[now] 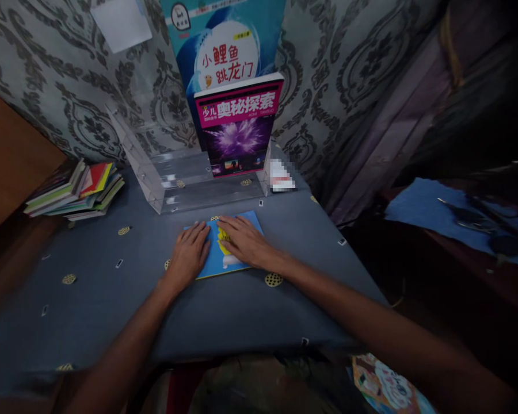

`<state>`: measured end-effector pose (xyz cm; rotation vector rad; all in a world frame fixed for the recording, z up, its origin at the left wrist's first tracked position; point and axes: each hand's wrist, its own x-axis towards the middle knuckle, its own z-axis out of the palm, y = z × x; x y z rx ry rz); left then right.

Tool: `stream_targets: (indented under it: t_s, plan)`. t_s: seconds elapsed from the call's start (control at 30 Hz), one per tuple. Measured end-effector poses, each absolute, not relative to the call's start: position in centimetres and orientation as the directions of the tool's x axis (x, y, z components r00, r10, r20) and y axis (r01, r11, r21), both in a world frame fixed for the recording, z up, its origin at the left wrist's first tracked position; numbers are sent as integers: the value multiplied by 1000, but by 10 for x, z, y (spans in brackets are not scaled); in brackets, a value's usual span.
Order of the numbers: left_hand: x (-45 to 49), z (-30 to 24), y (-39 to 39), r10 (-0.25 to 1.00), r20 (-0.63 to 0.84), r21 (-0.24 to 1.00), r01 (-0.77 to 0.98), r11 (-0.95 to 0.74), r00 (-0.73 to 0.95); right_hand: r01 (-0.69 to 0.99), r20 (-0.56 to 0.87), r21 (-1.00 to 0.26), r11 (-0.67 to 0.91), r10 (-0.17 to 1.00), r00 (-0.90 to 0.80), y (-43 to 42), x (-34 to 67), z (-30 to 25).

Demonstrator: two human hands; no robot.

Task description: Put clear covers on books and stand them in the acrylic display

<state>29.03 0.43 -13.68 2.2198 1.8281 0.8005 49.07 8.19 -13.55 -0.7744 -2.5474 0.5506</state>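
Note:
A thin blue book (213, 263) with a yellow and white picture on its cover lies closed on the table, tilted slightly. My left hand (190, 250) rests flat over its left edge, fingers stretched forward. Across the right part of the cover lies my right hand (247, 242), palm down, its fingers pointing to the upper left. Both hands press or rest on the book without gripping it, and they hide much of the cover.
Behind the book stands a clear acrylic rack (216, 192) holding a purple-and-black book (240, 135) in front of a taller teal book (228, 34). A stack of books (80, 190) sits back left. A blurred arm (23, 267) reaches in at the left. Blue cloth (427, 201) lies far right.

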Motion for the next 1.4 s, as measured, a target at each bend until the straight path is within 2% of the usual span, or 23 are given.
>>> stream_targets:
  t_s: [0.13,0.3,0.4,0.53,0.67,0.87,0.97,1.07,1.27,1.4]
  plan:
    - [291,-135,3,952,286,457,857,-237,111,409,255,-510,757,587,-768,85,497,-135]
    - [291,-136,1,954,289,498,838,-223,81,544,271,-483,686,708,-652,86,506,-138]
    - [291,-137,0,956,292,480,860,-174,31,570,290,-490,660,739,-608,87,509,-143]
    - [291,-137,-1,959,280,319,937,-145,53,523,322,-547,653,741,-589,93,512,-150]
    - [290,-135,-1,956,274,187,970,-156,101,422,337,-673,607,760,-556,107,519,-151]
    - [295,-121,-3,963,225,33,987,-158,147,192,257,-900,392,831,-493,130,528,-152]
    - [301,-114,2,957,194,13,975,-220,214,42,194,-970,239,869,-454,136,527,-156]
    - [314,-110,15,937,151,68,942,-329,317,-76,163,-987,145,889,-428,138,526,-158]
    - [354,-108,33,808,112,161,792,-589,579,-121,163,-985,121,882,-442,136,527,-153]
    - [366,-110,31,721,100,178,701,-691,686,-117,147,-988,105,882,-448,138,528,-152]
